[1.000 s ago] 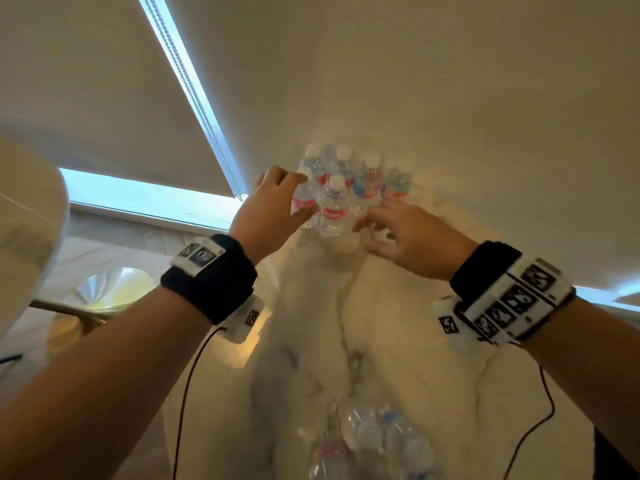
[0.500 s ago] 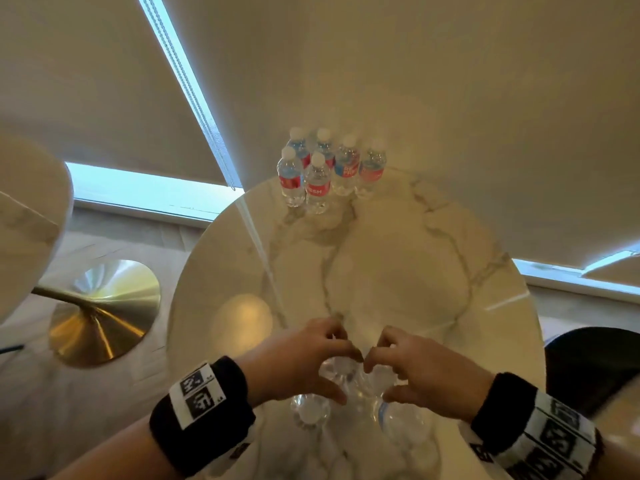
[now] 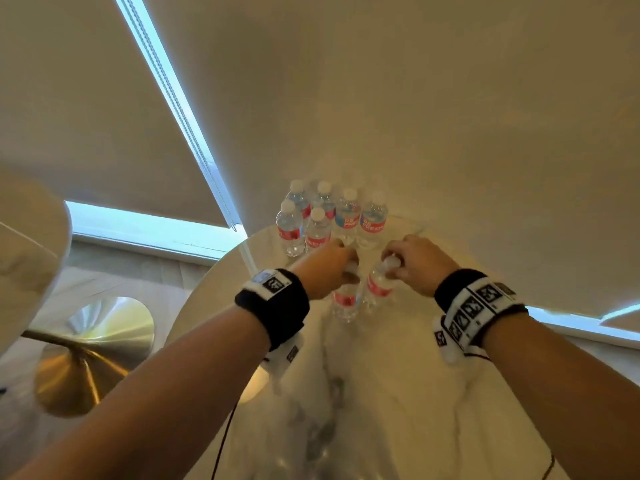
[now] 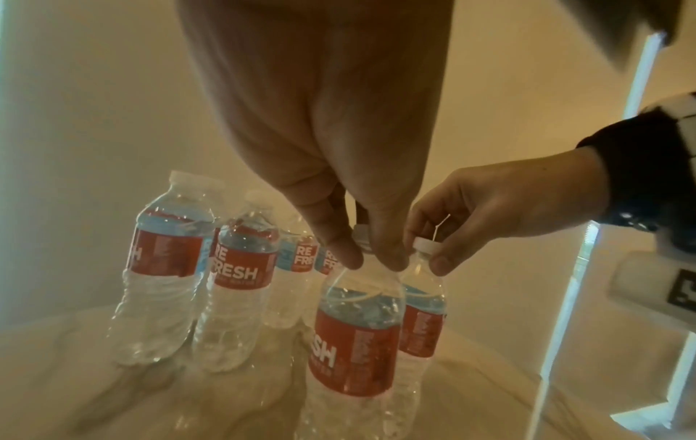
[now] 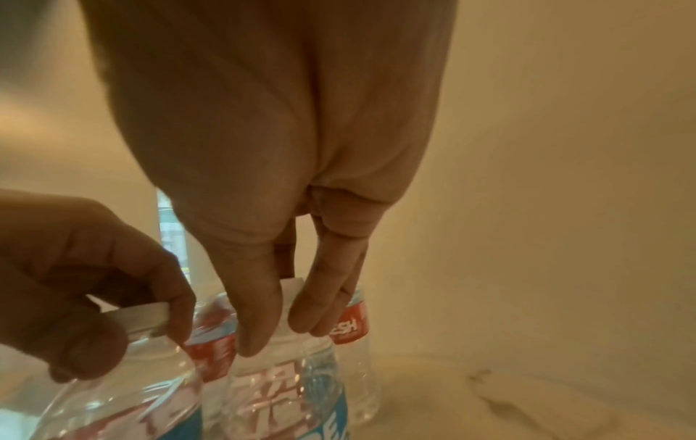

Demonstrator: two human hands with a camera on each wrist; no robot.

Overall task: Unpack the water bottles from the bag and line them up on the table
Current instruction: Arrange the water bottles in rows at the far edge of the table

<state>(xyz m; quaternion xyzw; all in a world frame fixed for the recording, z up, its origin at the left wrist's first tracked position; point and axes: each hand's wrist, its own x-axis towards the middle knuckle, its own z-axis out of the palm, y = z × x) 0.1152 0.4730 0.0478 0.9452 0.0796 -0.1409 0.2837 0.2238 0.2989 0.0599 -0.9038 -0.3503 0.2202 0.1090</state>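
Several clear water bottles (image 3: 346, 216) with red and blue labels stand grouped at the far edge of the round marble table (image 3: 398, 393). My left hand (image 3: 349, 268) pinches the white cap of one more bottle (image 3: 344, 301), just in front of the group. My right hand (image 3: 398, 263) pinches the cap of another bottle (image 3: 379, 287) right beside it. In the left wrist view my fingertips (image 4: 350, 253) close round the cap above the bottle (image 4: 354, 342). The right wrist view shows my right hand (image 5: 278, 330) on its bottle (image 5: 286, 396). Whether the two bottles touch the table is unclear.
A second marble table (image 3: 27, 244) with a gold pedestal base (image 3: 86, 351) stands at the left. Beige roller blinds (image 3: 415, 98) hang directly behind the bottle group. Wrist cables trail over the near part of the table. The bag is out of view.
Both hands left the far group, came back to the bottles at the near edge, took one each by the cap, and carried them forward to just in front of the group.
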